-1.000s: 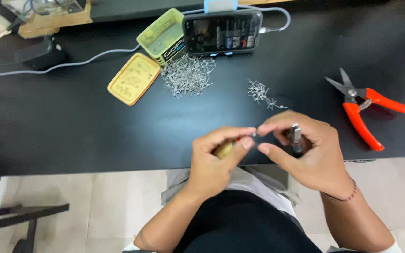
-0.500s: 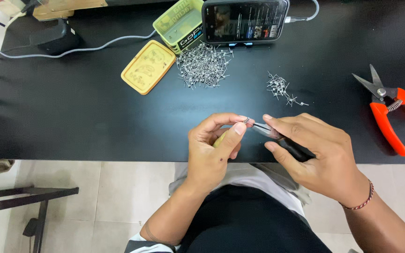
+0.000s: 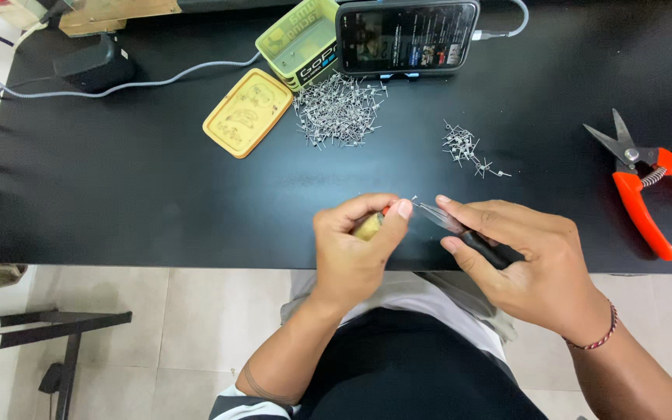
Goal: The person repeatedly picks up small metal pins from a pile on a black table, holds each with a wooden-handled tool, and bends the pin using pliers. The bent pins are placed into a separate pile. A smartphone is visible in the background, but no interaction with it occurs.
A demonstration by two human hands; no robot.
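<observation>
My left hand (image 3: 354, 247) is closed around a small yellowish object (image 3: 368, 227) with a red tip, pinched between thumb and fingers above the near edge of the black table (image 3: 134, 194). My right hand (image 3: 526, 260) grips black-handled tweezers (image 3: 460, 230), whose thin metal tips point left toward the left thumb. A tiny metal piece sits at the tweezer tips. A large heap of small metal wire pieces (image 3: 340, 110) lies at the back middle. A smaller heap (image 3: 464, 148) lies right of it.
An open green tin (image 3: 301, 47) and its yellow lid (image 3: 246, 111) rest at the back. A phone (image 3: 406, 35) stands on a cable behind the pile. Red-handled cutters (image 3: 647, 190) lie at the right. A black power adapter (image 3: 95, 62) with grey cable sits at the back left.
The right hand has shifted its grip, so the tweezers now show fully and point at the left thumb. The view has moved closer; both hands stay at the table's near edge.
</observation>
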